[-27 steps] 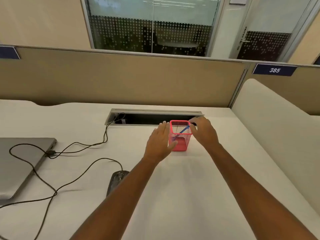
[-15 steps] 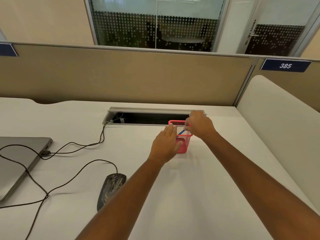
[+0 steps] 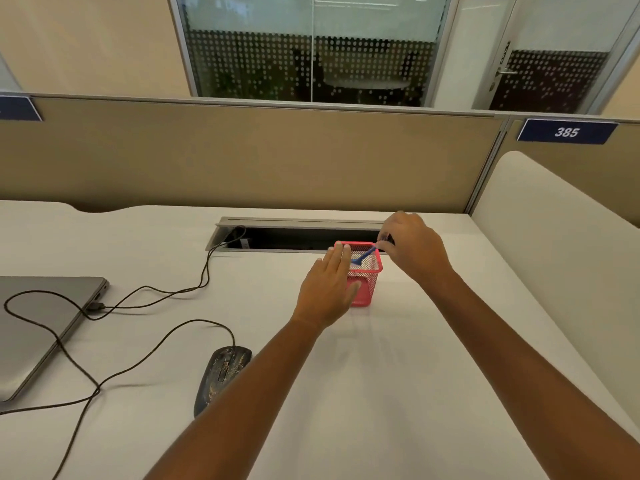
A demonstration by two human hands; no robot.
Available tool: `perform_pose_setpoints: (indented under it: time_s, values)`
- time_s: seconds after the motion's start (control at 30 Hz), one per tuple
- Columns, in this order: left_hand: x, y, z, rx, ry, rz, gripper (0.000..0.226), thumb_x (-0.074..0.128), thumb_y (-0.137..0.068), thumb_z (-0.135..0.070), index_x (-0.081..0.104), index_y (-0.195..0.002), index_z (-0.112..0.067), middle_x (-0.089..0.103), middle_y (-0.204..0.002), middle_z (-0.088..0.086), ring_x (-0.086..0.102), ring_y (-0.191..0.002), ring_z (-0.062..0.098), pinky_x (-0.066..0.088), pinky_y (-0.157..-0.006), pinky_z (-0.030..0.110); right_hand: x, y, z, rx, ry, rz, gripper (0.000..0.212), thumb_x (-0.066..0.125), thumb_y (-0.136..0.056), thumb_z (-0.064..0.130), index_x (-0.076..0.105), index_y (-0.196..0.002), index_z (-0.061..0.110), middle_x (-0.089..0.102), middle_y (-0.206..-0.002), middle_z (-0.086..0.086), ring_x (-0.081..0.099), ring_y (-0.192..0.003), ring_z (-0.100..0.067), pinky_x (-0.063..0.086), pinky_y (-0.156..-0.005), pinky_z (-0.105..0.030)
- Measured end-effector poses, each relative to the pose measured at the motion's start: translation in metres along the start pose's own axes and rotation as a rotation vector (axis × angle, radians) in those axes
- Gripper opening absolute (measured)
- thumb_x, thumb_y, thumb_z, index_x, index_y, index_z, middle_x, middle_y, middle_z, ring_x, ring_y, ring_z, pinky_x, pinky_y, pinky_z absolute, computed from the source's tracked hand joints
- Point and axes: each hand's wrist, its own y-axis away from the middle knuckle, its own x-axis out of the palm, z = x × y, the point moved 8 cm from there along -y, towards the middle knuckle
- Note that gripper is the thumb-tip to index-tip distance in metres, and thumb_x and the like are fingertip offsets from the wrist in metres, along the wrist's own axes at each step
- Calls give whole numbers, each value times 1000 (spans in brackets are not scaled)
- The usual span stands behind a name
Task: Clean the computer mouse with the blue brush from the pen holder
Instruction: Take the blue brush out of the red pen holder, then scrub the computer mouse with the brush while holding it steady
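The right hand [image 3: 412, 249] pinches the top of the blue brush [image 3: 364, 256], which leans inside the red mesh pen holder [image 3: 367, 285]. The left hand [image 3: 327, 289], fingers flat and extended, steadies the holder's left wall. The dirty mouse [image 3: 221, 374] lies near-left. Risk: an angled pull could snag bristles on the mesh and tip the light holder.

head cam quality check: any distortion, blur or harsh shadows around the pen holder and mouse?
Head view: wide-angle bowing curves the beige partition top. Lighting is soft and even, with only faint shadows on the white desk. The right hand pinching the blue brush is slightly motion-blurred; the red mesh pen holder, the left hand and the speckled black computer mouse are readable.
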Motion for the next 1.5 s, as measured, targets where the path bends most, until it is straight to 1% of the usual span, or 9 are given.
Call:
perform_pose_setpoints:
  time_s: [0.23, 0.4, 0.6, 0.73, 0.93, 1.0, 1.1, 1.3, 1.5]
  values:
    - [-43, 39, -23, 66, 169, -272, 55, 40, -95, -31, 21, -142, -10, 28, -151, 12, 22, -141, 25, 21, -114, 33, -83, 52, 30, -108, -115, -310, 11, 65, -83, 16, 66, -84, 5, 69, -90, -13, 59, -83, -30, 38, -60, -26]
    - [-59, 83, -26, 88, 143, -432, 36, 44, -94, -24, 54, -121, -2, 64, -115, 21, 61, -105, 35, 49, -89, 43, -86, 88, 54, -74, -352, -237, 14, 65, -83, 15, 66, -89, 2, 72, -85, -15, 59, -73, -23, 42, -62, -22]
    - [-62, 133, -9, 206, 103, -424, 14, 54, -85, -17, 65, -83, -8, 67, -81, 9, 61, -70, 23, 52, -59, 29, -47, 132, 84, 134, -694, -159, 13, 64, -83, 7, 64, -94, 1, 65, -88, -3, 57, -74, -12, 42, -62, 6]
    - [-62, 168, 8, 280, 61, -429, 13, 59, -81, -22, 65, -78, -11, 66, -77, 4, 60, -67, 19, 49, -58, 24, -15, 143, 111, 247, -852, 10, 8, 62, -85, 15, 57, -91, 18, 60, -86, 5, 56, -70, -3, 44, -62, -7]
    - [-74, 198, 35, 325, 30, -412, 9, 65, -81, -22, 66, -82, -14, 66, -80, 2, 61, -72, 18, 49, -63, 26, 12, 155, 155, 212, -794, 132, 14, 64, -84, 17, 59, -76, 27, 58, -74, 15, 56, -67, -1, 40, -57, 6]
    - [-71, 200, 53, 263, 109, -331, 16, 62, -82, -26, 64, -94, -16, 66, -94, 3, 60, -89, 19, 50, -77, 28, 17, 156, 160, 232, -794, 122, 8, 64, -84, 15, 63, -78, 20, 60, -75, 9, 57, -67, -2, 41, -60, 6]
    - [-62, 204, 96, 91, 329, -164, 53, 48, -83, -54, 46, -125, -22, 47, -130, -3, 35, -125, 10, 23, -105, 26, 20, 154, 160, 281, -760, 57, 9, 64, -84, 13, 68, -87, 5, 62, -80, -1, 56, -67, -6, 41, -61, 5]
    - [-22, 216, 158, -114, 461, 116, 104, 57, -67, -69, 3, -144, -25, 6, -155, -5, 6, -142, 13, 9, -113, 32, 35, 150, 145, 532, -843, -23, 13, 62, -86, 15, 66, -90, 3, 63, -84, -7, 59, -76, -20, 50, -74, -26]
    - [-2, 220, 168, -186, 568, 170, 121, 59, -49, -77, 3, -144, -26, 11, -155, -8, 15, -140, 9, 15, -112, 27, 74, 141, 139, 804, -1129, 29, 13, 60, -87, 11, 64, -94, 1, 63, -76, -7, 61, -63, -13, 54, -79, -32]
